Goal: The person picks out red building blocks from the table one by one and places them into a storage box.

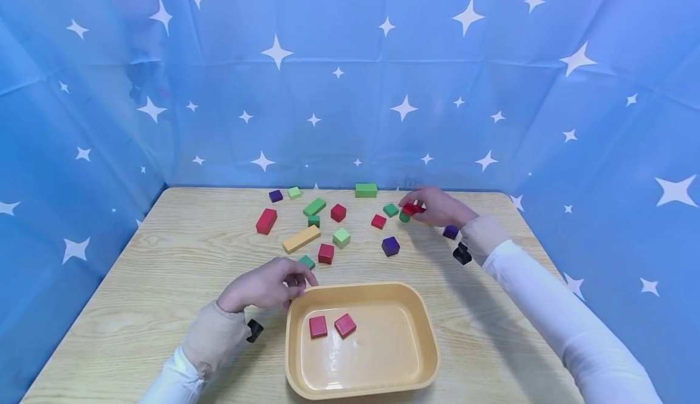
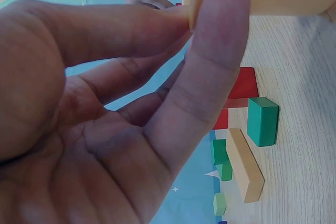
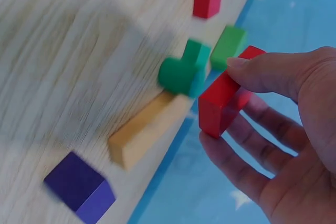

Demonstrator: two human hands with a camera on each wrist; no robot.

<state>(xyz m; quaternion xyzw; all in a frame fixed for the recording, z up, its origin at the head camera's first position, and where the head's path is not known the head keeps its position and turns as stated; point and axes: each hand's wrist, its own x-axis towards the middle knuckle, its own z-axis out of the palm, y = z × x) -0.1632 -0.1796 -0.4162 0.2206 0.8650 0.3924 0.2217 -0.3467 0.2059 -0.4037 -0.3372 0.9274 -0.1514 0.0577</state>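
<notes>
My right hand (image 1: 434,208) pinches a red rectangular block (image 3: 216,103) between thumb and fingers, raised over the far right of the table. Close by it in the right wrist view are a green cylinder (image 3: 177,77), a tan bar (image 3: 149,132) and a purple block (image 3: 79,187). With thumb and finger, my left hand (image 1: 268,284) grips the back left rim of a tan plastic tub (image 1: 383,364). Two red blocks, one (image 1: 318,327) left of the other (image 1: 345,325), lie inside the tub. A green block (image 1: 307,262) sits just beyond my left fingertips, partly hidden.
Several blocks are scattered behind the tub, among them a tan bar (image 1: 302,239), a light green cube (image 1: 341,238), a purple cube (image 1: 391,246) and a red block (image 1: 267,221). A green block (image 1: 366,190) lies by the far edge. Blue starry cloth (image 1: 339,118) hangs around the table.
</notes>
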